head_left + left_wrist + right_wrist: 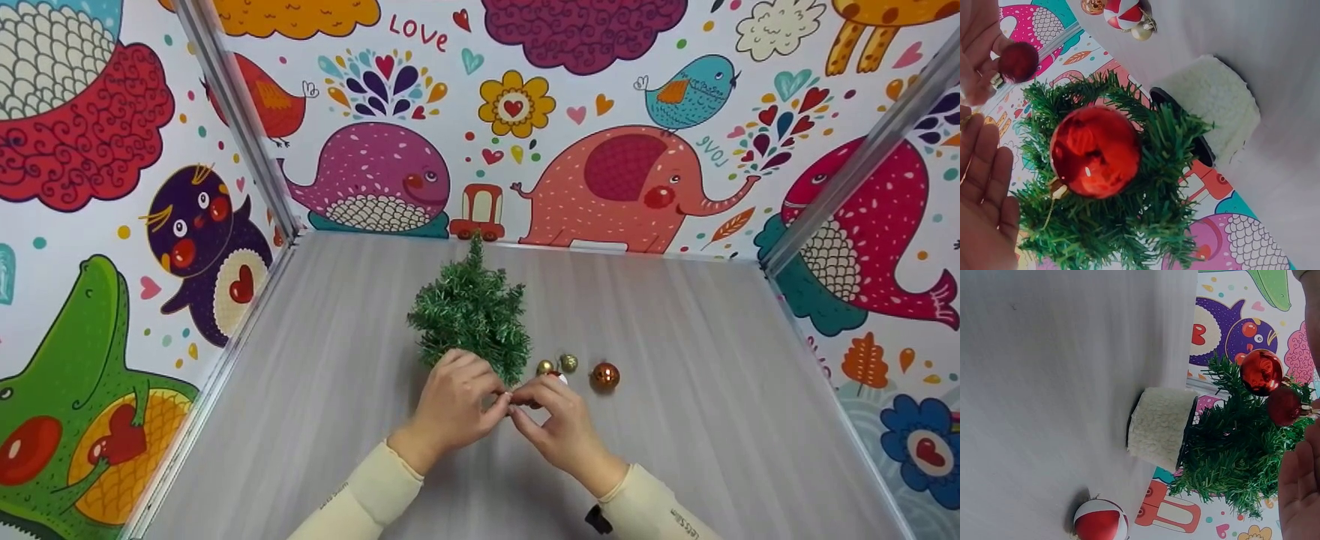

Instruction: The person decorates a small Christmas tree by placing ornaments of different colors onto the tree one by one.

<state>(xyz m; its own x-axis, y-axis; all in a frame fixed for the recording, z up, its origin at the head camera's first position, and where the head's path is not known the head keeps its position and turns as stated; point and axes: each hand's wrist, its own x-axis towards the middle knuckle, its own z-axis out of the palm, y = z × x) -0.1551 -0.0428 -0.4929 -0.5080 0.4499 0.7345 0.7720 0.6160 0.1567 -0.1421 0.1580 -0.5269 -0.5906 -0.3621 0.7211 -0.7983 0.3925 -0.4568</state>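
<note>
A small artificial Christmas tree (472, 311) stands in a fleecy white pot (1159, 427). On its branches hangs a shiny red bauble (1096, 152) with a gold cap. In front of the tree, my left hand (457, 401) and right hand (562, 427) meet at their fingertips. A dark red matte bauble (1284, 406) hangs by its gold cap just below the right fingers. Thumb and forefinger of each hand pinch at the bauble's thin hanging loop, which the fingers mostly hide in the head view.
Right of the tree lie two small gold baubles (568, 363), a copper bauble (604, 376) and a red-and-white bauble (1099, 522) partly behind the right hand. The grey tabletop (337, 360) is bounded by cartoon-printed walls with metal edge strips.
</note>
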